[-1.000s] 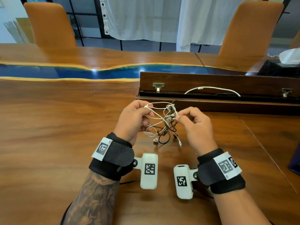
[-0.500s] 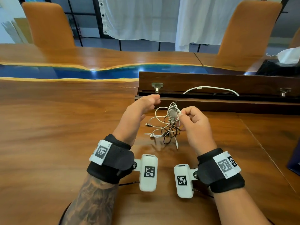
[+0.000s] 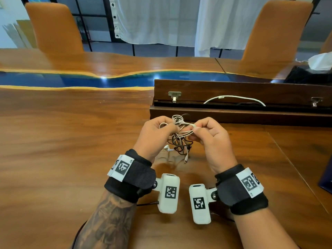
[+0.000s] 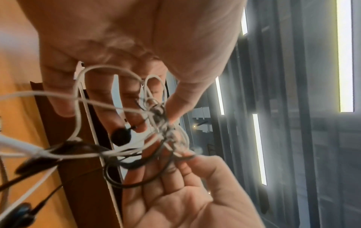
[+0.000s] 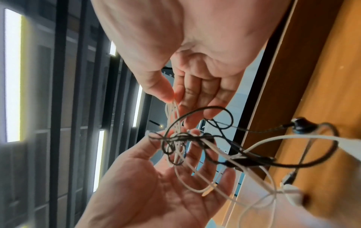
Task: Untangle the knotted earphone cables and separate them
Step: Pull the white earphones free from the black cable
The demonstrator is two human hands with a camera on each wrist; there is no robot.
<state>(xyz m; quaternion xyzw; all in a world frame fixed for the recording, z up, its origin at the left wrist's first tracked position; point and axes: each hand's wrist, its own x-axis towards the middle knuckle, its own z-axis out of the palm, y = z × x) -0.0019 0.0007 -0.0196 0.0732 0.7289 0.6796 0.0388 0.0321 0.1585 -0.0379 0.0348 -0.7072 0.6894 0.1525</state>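
Cables form a single white-and-black tangle (image 3: 179, 133), suspended just above the wooden table (image 3: 71, 150) between both hands, directly in front of the long wooden box (image 3: 233, 115). Compared with half a second ago, the left hand (image 3: 154, 137) has returned to the tangle: it was then lifted clear toward the box with a white strand drawn out, and now its thumb and fingertips (image 4: 171, 106) pinch the dense knot from the left side. The right hand (image 3: 210, 139) has kept its place, thumb and forefinger pinching a bundle of white loops (image 5: 173, 111) at the top of the tangle. The loops that were spread wide a second ago have gathered into a tighter cluster near the fingertips. A black earbud (image 5: 301, 125) and a white earbud (image 5: 293, 195) hang free below, and a white plug end (image 3: 186, 159) dangles just over the table. Judgement: the earlier pull did not free a strand; the knot core remains closed, and the task is at an early stage. The regrip suggests a fresh attempt at the core, where black and white strands cross tightly. A separate white cable (image 3: 233, 97) lies in the box recess, well apart from the work.
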